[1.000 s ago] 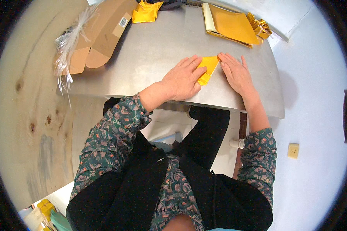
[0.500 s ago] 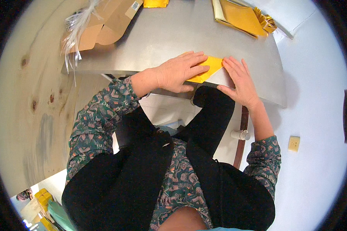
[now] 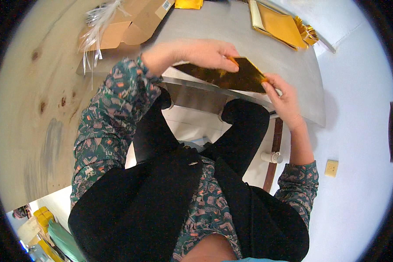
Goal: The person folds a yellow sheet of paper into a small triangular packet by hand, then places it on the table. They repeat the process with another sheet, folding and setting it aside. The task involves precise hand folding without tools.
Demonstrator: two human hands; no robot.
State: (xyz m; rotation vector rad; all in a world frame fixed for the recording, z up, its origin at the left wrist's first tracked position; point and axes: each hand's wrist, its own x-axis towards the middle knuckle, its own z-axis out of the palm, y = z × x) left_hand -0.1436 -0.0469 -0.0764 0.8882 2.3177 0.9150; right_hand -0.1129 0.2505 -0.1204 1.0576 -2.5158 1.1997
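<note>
A folded sheet of gold foil paper (image 3: 244, 80) is raised at the front edge of the metal table, its shiny face looking dark toward me. My left hand (image 3: 212, 54) is closed on its upper edge, thumb over the near face and the other fingers partly hidden behind. At the right corner, my right hand (image 3: 283, 94) pinches the paper between thumb and fingers. The sheet's left end narrows to a point below my left wrist.
On the grey metal table (image 3: 205, 26), a cardboard box (image 3: 133, 30) with white plastic strips (image 3: 96, 30) stands at back left. Gold paper (image 3: 189, 4) lies at the far edge, a gold stack (image 3: 277, 26) at back right. A white wall (image 3: 358, 109) borders the right.
Half a second ago the gold paper lay on the table under both spread hands, showing a white part. Now it is lifted and tilted, gripped by both hands, its glossy gold face turned toward me.
</note>
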